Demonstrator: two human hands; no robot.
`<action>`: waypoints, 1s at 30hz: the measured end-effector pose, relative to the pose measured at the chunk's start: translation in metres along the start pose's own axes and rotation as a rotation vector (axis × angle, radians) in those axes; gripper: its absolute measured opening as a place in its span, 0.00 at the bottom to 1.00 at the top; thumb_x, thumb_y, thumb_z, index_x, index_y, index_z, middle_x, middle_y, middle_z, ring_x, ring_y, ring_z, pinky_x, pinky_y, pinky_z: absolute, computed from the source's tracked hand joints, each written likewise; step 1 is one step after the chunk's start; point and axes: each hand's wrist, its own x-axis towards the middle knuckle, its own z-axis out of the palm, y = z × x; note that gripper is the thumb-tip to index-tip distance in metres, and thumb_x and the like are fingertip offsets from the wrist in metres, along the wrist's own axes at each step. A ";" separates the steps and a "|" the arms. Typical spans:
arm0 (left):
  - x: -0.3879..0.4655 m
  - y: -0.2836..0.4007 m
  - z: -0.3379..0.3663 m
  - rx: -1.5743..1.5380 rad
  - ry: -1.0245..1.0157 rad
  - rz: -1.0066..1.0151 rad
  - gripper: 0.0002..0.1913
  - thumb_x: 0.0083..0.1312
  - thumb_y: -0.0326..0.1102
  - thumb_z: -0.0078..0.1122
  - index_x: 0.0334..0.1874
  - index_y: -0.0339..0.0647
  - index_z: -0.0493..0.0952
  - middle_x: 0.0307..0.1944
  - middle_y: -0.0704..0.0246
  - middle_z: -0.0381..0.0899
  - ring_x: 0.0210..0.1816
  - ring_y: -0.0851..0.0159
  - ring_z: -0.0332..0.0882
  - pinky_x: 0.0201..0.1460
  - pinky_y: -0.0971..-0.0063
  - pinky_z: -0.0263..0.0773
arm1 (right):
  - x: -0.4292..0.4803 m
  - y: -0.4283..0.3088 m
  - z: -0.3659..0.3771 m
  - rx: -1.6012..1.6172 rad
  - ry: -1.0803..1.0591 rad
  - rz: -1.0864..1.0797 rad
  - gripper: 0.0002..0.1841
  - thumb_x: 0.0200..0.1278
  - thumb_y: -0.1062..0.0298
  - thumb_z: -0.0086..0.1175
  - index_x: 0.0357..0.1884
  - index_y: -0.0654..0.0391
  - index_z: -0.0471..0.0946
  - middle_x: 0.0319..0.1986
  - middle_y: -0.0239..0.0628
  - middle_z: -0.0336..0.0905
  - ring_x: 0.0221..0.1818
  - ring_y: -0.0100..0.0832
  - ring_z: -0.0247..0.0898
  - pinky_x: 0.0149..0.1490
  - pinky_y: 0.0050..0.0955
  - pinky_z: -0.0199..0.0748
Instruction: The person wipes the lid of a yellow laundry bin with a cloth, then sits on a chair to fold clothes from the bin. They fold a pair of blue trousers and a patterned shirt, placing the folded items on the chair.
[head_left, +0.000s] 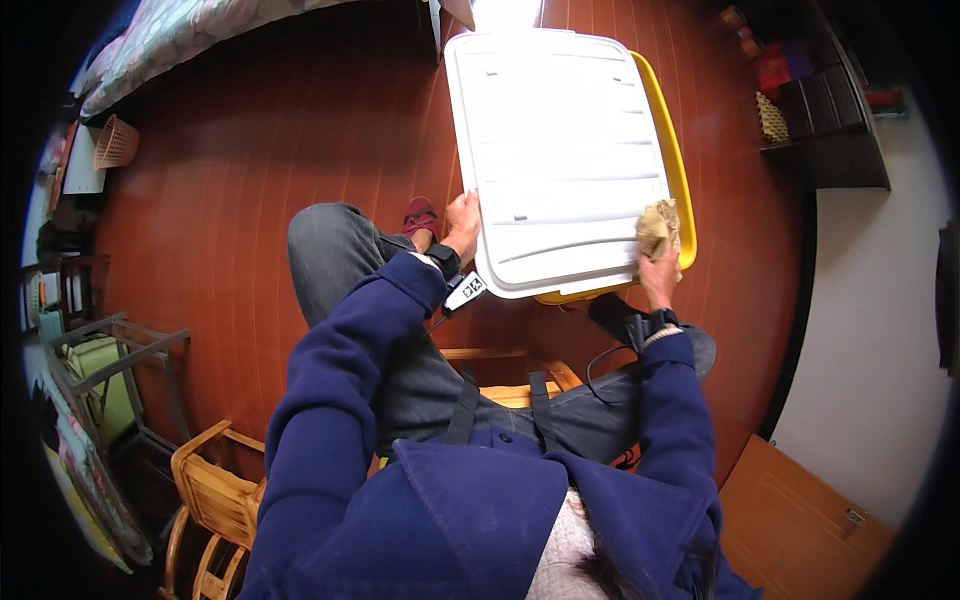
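Observation:
A large white plastic lid (562, 157) lies at a slight angle over a yellow plastic bin (679, 165), whose rim shows along the right side and the near edge. My left hand (463, 221) grips the lid's left edge near its lower corner. In my right hand (658, 259) is a crumpled tan cloth (658, 225), pressed at the lid's lower right edge. Both wrists wear black straps, with a small device by each. Strong glare washes out much of the lid, and the inside of the bin is hidden.
My knees flank the near end of the bin. A wooden stool (517, 394) is beneath me, and a wooden chair (217, 487) stands at lower left. A dark cabinet (825, 161) is at right; a bed (187, 37) and a woven basket (117, 142) are at upper left.

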 end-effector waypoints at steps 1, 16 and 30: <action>-0.003 -0.001 0.000 0.026 -0.006 -0.102 0.18 0.73 0.44 0.44 0.42 0.33 0.76 0.37 0.70 0.80 0.37 0.73 0.74 0.40 0.77 0.69 | -0.006 -0.011 0.018 -0.027 -0.019 0.007 0.29 0.57 0.53 0.58 0.61 0.51 0.69 0.58 0.53 0.66 0.62 0.51 0.61 0.62 0.43 0.61; -0.049 0.029 0.009 0.045 -0.218 -0.173 0.15 0.59 0.32 0.59 0.47 0.32 0.74 0.39 0.67 0.78 0.42 0.67 0.74 0.46 0.71 0.69 | 0.002 -0.017 0.065 0.210 -0.080 -0.069 0.19 0.65 0.68 0.47 0.58 0.59 0.68 0.46 0.48 0.73 0.51 0.46 0.69 0.58 0.40 0.66; -0.081 0.027 0.013 0.331 -0.274 -0.059 0.13 0.63 0.29 0.56 0.47 0.29 0.74 0.37 0.67 0.79 0.38 0.71 0.75 0.40 0.74 0.72 | 0.047 -0.109 0.091 -0.056 -0.006 -0.751 0.13 0.55 0.75 0.49 0.43 0.55 0.78 0.44 0.43 0.76 0.48 0.44 0.72 0.50 0.39 0.71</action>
